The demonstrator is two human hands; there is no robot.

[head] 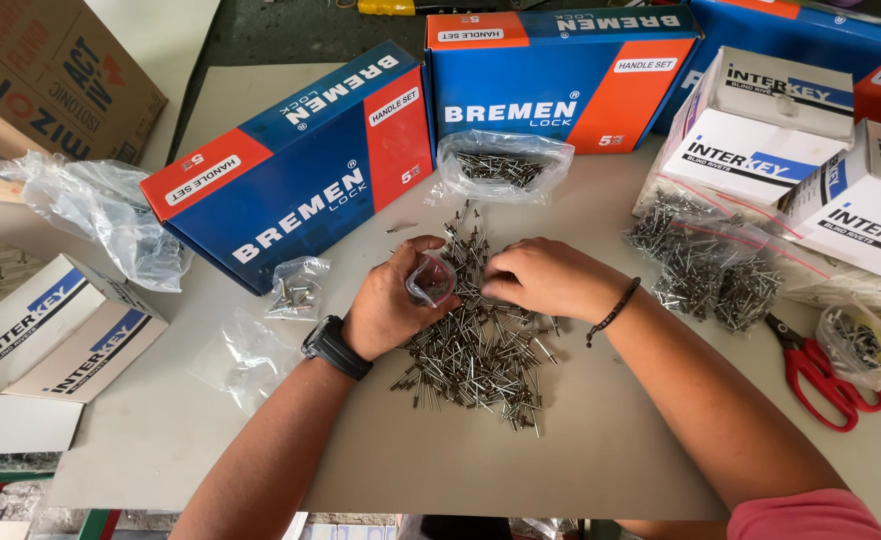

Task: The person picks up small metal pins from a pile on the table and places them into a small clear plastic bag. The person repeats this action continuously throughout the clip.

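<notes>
Seen from above: rivet pile (475, 355) spread mid-counter (610, 450), both hands over its top edge. Left hand (390, 305), grip closed around a small clear bag (430, 280) held open just above the pile; right hand (545, 280) beside it, fingertips pinched narrow among the rivets. Beyond the pile, blue-and-orange boxes (300, 175); right of it, red scissors (820, 370).

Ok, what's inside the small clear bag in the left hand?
The small clear bag, held open by the left hand, looks nearly empty; fingers and glare hide its bottom. The right hand rests on the loose rivets.
</notes>
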